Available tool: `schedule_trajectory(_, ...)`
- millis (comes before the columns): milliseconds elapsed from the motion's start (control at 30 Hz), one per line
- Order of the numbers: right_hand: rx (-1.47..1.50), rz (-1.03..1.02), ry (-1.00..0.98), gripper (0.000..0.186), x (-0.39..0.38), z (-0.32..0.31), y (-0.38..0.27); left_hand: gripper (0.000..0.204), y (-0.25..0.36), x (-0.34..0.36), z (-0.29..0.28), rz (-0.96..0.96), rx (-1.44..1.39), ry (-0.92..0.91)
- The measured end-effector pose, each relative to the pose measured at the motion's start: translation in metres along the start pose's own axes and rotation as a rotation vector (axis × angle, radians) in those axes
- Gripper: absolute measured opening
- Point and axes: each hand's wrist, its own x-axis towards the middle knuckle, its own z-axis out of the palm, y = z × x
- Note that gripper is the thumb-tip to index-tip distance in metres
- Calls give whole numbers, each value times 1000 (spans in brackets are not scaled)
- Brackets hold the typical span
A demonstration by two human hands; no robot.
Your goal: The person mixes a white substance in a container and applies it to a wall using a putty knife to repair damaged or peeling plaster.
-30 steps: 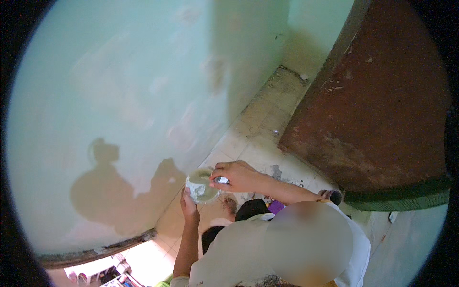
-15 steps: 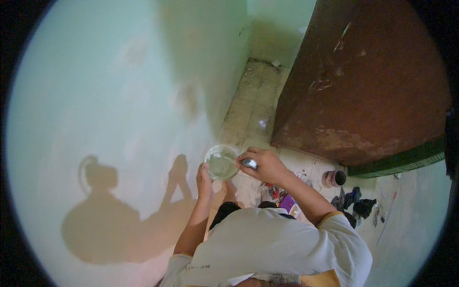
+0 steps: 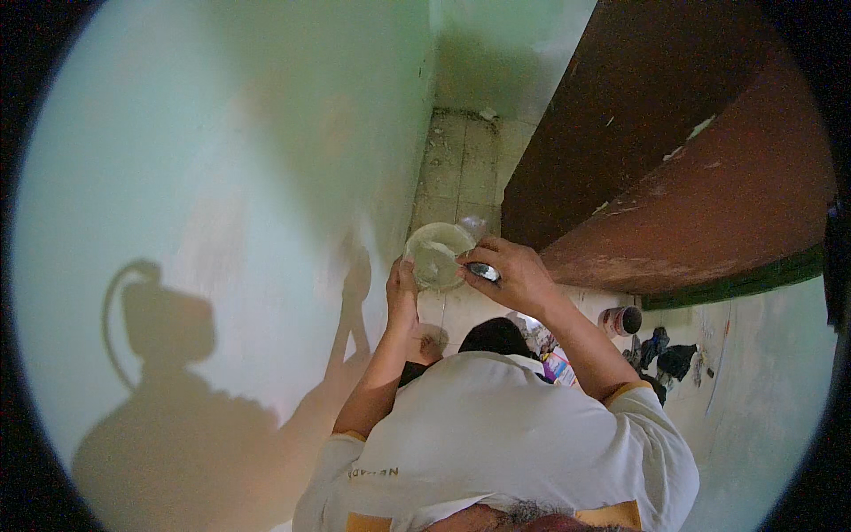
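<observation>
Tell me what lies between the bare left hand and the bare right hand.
In the head view, a pale, round bowl lies between left hand and right hand.

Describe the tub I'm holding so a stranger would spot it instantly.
Find the big brown panel on the right. Left of its lower end, the left hand holds a round, whitish tub. Unlike the dark-mouthed can on the floor, it is pale inside.

From where I stand, light arrives from the right, casting 1 large shadow on the left wall. The far corner is dim. Fisheye distortion bends outer edges; black vignetting borders the view.
</observation>
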Motion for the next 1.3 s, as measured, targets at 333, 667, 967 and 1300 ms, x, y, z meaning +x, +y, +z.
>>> schedule_trajectory(333,-72,46,100,21,75,-5,86,45,29,120,70,-137,104,14)
schedule_trajectory(667,11,190,231,21,175,-43,195,53,21,339,142,-254,177,-170)
schedule_trajectory(967,41,476,438,22,142,34,122,54,30,359,119,-250,539,-665)
schedule_trajectory(1300,17,633,561,21,194,18,110,53,62,399,157,-413,794,-968)
